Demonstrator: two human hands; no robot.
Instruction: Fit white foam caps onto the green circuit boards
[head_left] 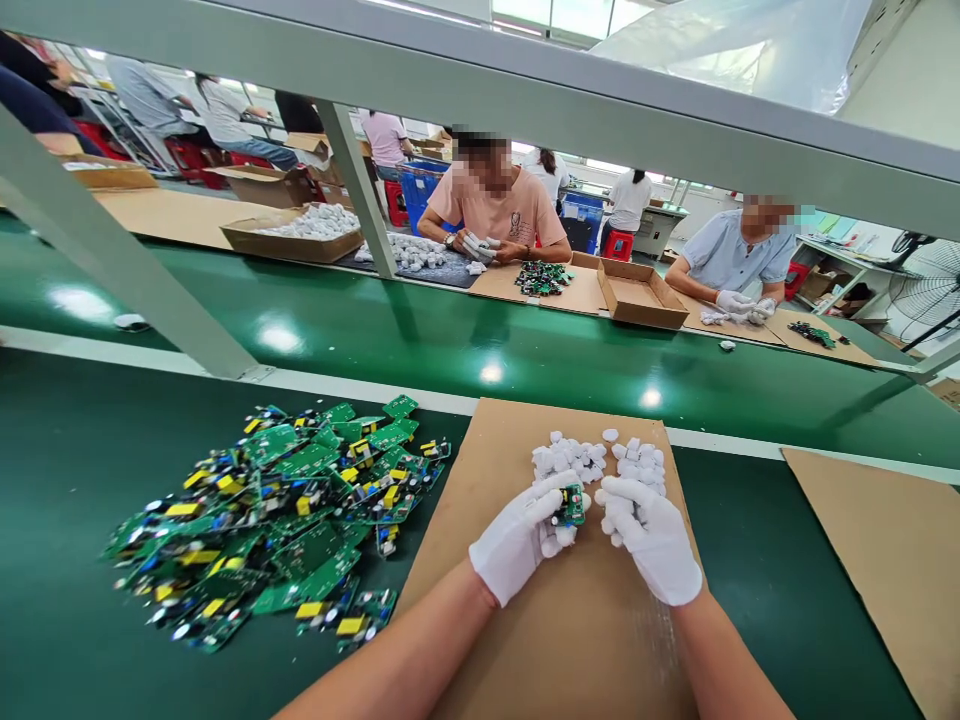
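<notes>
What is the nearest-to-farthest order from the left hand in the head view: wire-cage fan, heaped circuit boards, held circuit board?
1. Held circuit board: in the gloved left hand.
2. Heaped circuit boards: on the green bench, to the hand's left.
3. Wire-cage fan: far right, in the background.

The gloves (516, 535) are matt cloth, the sheet (574, 635) smooth cardboard, the belt (450, 345) glossy.

- Location: electronics assembly workshop.
- Green printed circuit boards (311, 552) are lying heaped on a dark-green workbench (60, 610).
- Pale-shirted people (628, 203) are sitting on red plastic stools (617, 246).
</notes>
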